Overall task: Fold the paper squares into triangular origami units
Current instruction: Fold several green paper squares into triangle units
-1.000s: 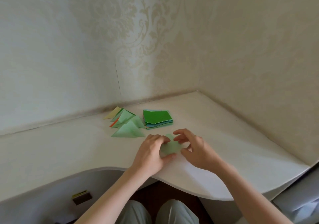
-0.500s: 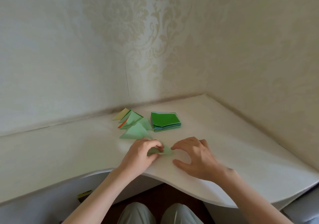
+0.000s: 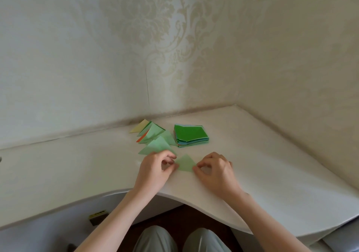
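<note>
A pale green paper triangle [image 3: 185, 163] lies flat on the white desk [image 3: 77, 166] between my hands. My left hand [image 3: 155, 171] pinches its left corner with curled fingers. At the right corner my right hand [image 3: 215, 171] pinches the paper with thumb and fingertips. Behind them stands a stack of paper squares [image 3: 190, 135] with a dark green sheet on top. Left of the stack lies a heap of folded triangles [image 3: 154, 136], mostly light green, with one yellow and an orange edge showing.
The desk sits in a room corner, with wallpapered walls [image 3: 174, 48] close behind and to the right. Its curved front edge [image 3: 180, 199] runs just below my wrists, my knees under it. A small dark object [image 3: 98, 217] sits under the desk at the left.
The paper was half hidden under my left fingers; now it lies spread as a triangle. My right hand moved from flat on the desk to pinching its right corner.
</note>
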The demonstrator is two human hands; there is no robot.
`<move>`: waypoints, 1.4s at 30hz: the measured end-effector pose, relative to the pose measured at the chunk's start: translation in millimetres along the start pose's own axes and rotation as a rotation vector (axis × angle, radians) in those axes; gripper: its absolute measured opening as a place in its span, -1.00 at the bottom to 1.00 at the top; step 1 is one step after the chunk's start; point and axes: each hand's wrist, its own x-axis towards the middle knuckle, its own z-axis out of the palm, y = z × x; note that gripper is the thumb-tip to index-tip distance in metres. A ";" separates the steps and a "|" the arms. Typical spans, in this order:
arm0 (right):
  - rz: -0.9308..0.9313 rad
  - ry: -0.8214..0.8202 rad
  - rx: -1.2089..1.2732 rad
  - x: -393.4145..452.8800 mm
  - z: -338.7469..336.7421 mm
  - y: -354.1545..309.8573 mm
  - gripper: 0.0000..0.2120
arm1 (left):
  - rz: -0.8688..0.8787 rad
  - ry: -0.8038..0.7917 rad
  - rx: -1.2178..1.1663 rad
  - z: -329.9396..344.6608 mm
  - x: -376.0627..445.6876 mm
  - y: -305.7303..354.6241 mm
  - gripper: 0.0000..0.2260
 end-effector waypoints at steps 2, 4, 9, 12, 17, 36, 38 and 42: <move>0.047 0.013 -0.038 2.3 2.2 -4.9 -0.80 | -0.006 0.012 0.014 4.1 1.5 2.7 -0.84; 0.081 0.023 -0.090 4.2 6.0 -8.6 -0.73 | -0.007 0.023 0.028 9.1 3.2 4.9 -0.81; 0.085 0.019 -0.139 4.4 10.9 -9.6 -0.71 | -0.030 0.027 0.048 14.7 6.0 3.6 -0.77; 0.099 -0.007 -0.117 4.9 9.2 -8.2 -0.75 | -0.085 -0.012 0.001 12.3 9.7 1.9 -0.79; 0.148 -0.063 0.056 9.6 2.2 -5.1 -0.78 | -0.128 -0.046 -0.077 5.1 10.6 -4.0 -0.82; 0.117 -0.058 0.015 6.1 6.3 -3.9 -0.89 | -0.110 -0.020 0.158 16.3 4.9 20.9 -0.67; 0.117 -0.059 0.010 5.8 6.8 -3.3 -0.89 | -0.091 -0.053 0.136 16.8 5.7 21.6 -0.68; 0.117 -0.068 -0.003 5.5 6.5 -4.0 -0.89 | -0.042 -0.116 0.044 14.5 2.5 21.8 -0.70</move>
